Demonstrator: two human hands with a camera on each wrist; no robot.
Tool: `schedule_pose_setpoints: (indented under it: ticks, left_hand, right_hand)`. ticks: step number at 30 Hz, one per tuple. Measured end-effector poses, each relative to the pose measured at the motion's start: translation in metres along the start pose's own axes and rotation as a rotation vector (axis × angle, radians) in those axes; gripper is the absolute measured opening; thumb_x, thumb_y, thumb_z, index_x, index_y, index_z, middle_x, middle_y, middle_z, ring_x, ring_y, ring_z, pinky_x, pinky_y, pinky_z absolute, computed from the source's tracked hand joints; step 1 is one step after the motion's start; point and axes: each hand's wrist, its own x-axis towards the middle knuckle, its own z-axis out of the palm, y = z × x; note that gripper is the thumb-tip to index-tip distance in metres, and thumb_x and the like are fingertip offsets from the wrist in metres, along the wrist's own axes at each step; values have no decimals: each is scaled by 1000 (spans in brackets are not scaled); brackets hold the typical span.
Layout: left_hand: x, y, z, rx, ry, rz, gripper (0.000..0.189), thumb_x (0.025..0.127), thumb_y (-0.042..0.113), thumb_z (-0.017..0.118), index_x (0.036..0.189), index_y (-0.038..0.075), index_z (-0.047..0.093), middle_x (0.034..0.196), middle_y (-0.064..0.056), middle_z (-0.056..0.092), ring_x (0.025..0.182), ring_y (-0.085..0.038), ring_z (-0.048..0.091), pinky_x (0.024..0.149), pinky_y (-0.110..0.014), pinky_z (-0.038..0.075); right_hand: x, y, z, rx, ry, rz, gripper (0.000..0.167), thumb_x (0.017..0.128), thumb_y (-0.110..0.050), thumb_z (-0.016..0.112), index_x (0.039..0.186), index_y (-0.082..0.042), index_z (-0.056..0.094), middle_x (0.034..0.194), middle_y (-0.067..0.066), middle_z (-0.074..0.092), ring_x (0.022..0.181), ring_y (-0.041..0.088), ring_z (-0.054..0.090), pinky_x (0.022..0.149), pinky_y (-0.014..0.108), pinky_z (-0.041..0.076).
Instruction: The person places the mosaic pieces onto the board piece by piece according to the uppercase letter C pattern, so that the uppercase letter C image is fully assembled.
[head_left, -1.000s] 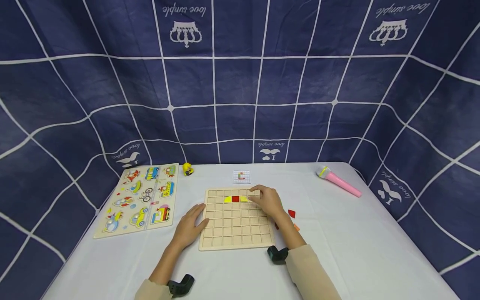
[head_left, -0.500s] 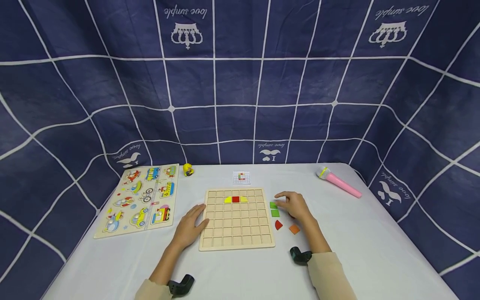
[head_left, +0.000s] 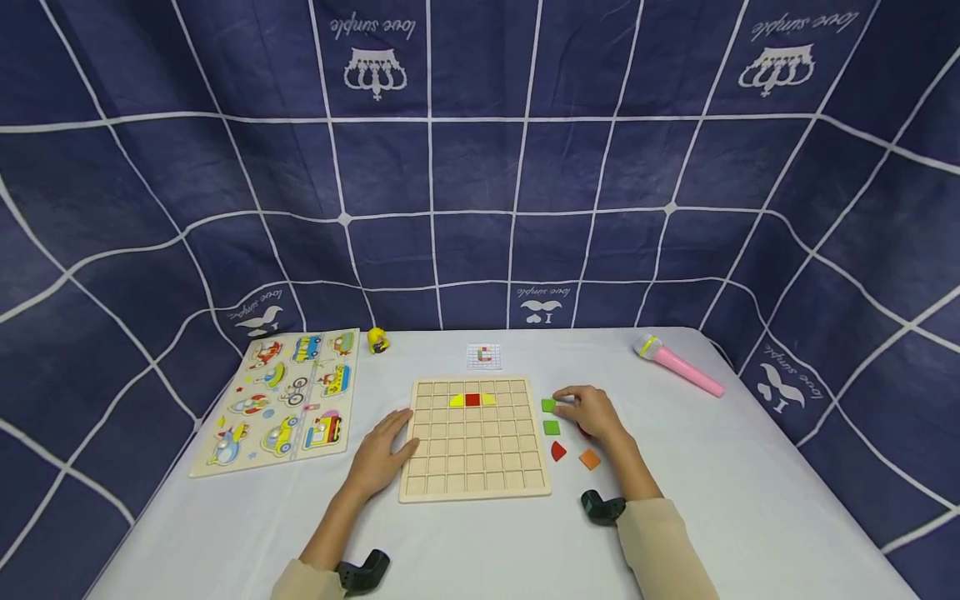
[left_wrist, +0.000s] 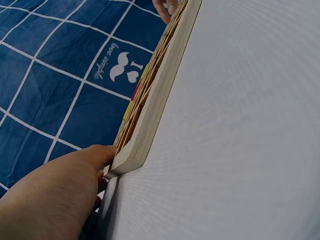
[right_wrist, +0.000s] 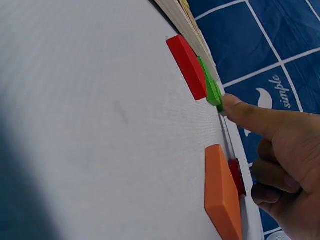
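Observation:
A wooden grid board point(head_left: 472, 461) lies in the middle of the table. In its upper rows sit a red square block point(head_left: 472, 400) and, on either side, yellow curved blocks point(head_left: 457, 401). My left hand point(head_left: 377, 454) rests against the board's left edge with fingers extended; the left wrist view shows its thumb at the board's corner. To the right of the board, my right hand point(head_left: 590, 412) pinches a green square block point(head_left: 548, 405) between thumb and forefinger. Close by lie another green square point(head_left: 552, 427), a red quarter-round block point(head_left: 558, 451) and an orange square point(head_left: 589, 459). A further red block point(right_wrist: 237, 176) is partly hidden under that hand.
A small pattern card point(head_left: 484, 357) lies behind the board. Farther left are a vehicle peg puzzle point(head_left: 300, 400) and a yellow duck figure point(head_left: 377, 340). A pink toy microphone point(head_left: 678, 365) lies at the back right, near the blue curtain point(head_left: 480, 167).
My right hand has left the yellow block on the board and moved right to the loose blocks, where its thumb and forefinger have closed on a green one. My left hand stays put.

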Motion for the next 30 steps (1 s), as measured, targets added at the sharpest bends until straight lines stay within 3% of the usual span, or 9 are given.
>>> schedule_pose_setpoints:
  ticks: [4,8,15,22,30]
  left_hand:
    - [0,0,0,-1,6,5,55,88,25,62,135,2,45,138,-17,44,130,-35,34,104,-54,27]
    - [2,0,0,-7,9,13,55,88,24,62,135,2,45,138,-17,43,130,-34,34,104,-54,27]
    - [1,-2,1,-8,-18,-7,56,88,26,61,136,3,44,139,-16,42,131,-34,32,105,-53,26]
    - [0,-2,1,-3,-8,-5,55,88,26,62,136,4,45,139,-16,43,131,-33,33,105,-53,26]
    - [-1,-1,1,9,-12,-8,57,88,27,63,136,4,44,139,-16,42,131,-34,32,104,-56,26]
  right_hand:
    - [0,0,0,-10,-1,-19,26,77,-22,75,100,-12,72,53,-1,40,49,14,37,46,25,32]
    - [1,-5,-1,-21,48,-62,24,78,-22,75,100,-13,72,53,-1,42,47,13,37,43,25,32]
    - [-2,-35,6,-5,84,-125,26,78,-26,74,101,-15,71,52,-3,40,45,10,33,40,23,28]
    - [-2,-74,33,41,98,-205,29,77,-27,74,102,-13,70,51,-5,39,44,7,32,39,21,27]
    - [0,-101,72,66,84,-216,30,78,-31,73,103,-16,70,50,-8,41,43,4,34,37,20,29]
